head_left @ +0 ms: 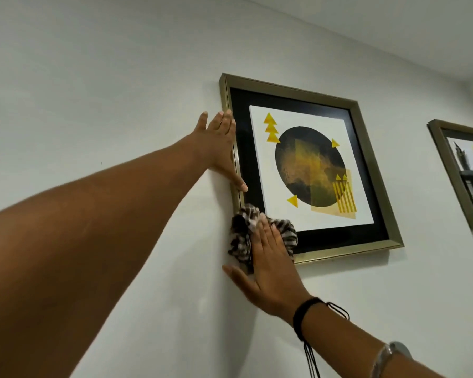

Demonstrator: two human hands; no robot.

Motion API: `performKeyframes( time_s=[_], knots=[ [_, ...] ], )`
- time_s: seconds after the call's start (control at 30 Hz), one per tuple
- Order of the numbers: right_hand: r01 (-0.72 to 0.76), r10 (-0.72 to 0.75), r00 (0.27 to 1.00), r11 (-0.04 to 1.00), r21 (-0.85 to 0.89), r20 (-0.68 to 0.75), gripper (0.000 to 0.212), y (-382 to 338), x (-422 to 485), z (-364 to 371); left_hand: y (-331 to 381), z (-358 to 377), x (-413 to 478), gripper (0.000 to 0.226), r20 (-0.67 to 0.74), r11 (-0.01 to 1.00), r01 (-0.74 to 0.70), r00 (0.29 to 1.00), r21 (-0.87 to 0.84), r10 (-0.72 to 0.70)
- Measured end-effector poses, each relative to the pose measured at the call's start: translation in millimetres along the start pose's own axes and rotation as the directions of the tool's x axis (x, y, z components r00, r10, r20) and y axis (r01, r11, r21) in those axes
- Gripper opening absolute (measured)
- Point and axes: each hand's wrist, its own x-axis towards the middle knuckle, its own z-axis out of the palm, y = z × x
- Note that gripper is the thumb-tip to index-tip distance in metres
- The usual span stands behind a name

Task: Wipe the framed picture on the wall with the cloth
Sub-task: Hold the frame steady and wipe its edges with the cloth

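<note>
Framed picture (309,167) hangs on the white wall (120,77): brass-coloured frame, black mat, white print with a dark circle, yellow triangles and yellow stripes. No readable writing, label or brand on it.

Cloth (246,236), black-and-white patterned and bunched up, sits on the frame's lower-left corner, partly over the black mat, partly hanging onto the wall. Right hand (268,263) presses it there flat, fingers straight and together, thumb out to the left on bare wall. The cloth sticks out above and on both sides of the fingers. It is pinned under the palm, not gripped.

Left hand (221,151) is up and left of the right hand, spread open, fingers extended. It lies flat along the frame's left edge with the thumb on the frame's front, steadying the frame. It holds nothing.

Right wrist has a black band (306,312) with loose cords, and a silver watch (388,356) lower on the forearm.

Second framed picture (464,173) hangs well to the right, cut off by the edge; its content is too small to read.
</note>
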Motion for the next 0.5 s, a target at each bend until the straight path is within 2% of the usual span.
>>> performKeyframes(
  time_s=[0.17,0.3,0.4,0.5],
  knots=[
    [0.214,-0.210,0.977,0.964,-0.158,0.039,0.086,33,-20,-4,8,-4,1,0.158,0.031,0.996,0.060,0.998,-0.063,-0.059],
    [0.272,-0.273,0.962,0.947,-0.172,0.023,0.082,55,-25,-6,10,-5,-1,0.157,0.028,0.996,0.073,0.997,-0.058,-0.071],
    [0.197,-0.204,0.979,0.964,-0.176,-0.023,0.084,78,-44,-3,10,-5,-1,0.157,0.002,0.996,0.080,0.997,-0.030,-0.080],
    [-0.060,0.040,0.993,0.982,-0.180,-0.112,0.088,108,-58,-11,13,-4,2,0.159,0.004,0.995,0.097,0.995,-0.007,-0.097]
  ],
)
